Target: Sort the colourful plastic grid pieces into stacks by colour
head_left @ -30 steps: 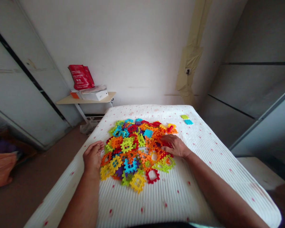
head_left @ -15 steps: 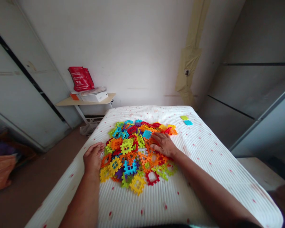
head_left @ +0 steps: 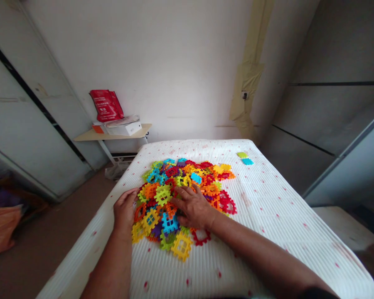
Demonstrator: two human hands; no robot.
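Observation:
A heap of colourful plastic interlocking tiles lies on the bed, many of them square with window-like openings. My right hand rests palm down on the middle of the heap, fingers spread among the pieces. Against the heap's left side is my left hand, its fingers loosely curved and holding nothing I can see. Near the front edge lies a yellow window tile, with a red frame tile to its right. A solid blue tile sits just beyond my right fingertips.
Apart from the heap, a green tile and a blue tile lie at the far right of the white quilted bed cover. Against the wall stands a small table bearing a red bag and a white box.
My right hand has moved left and nearer to me across the heap, shifting pieces there. Red tiles now show at the heap's right side. My left hand has barely moved.

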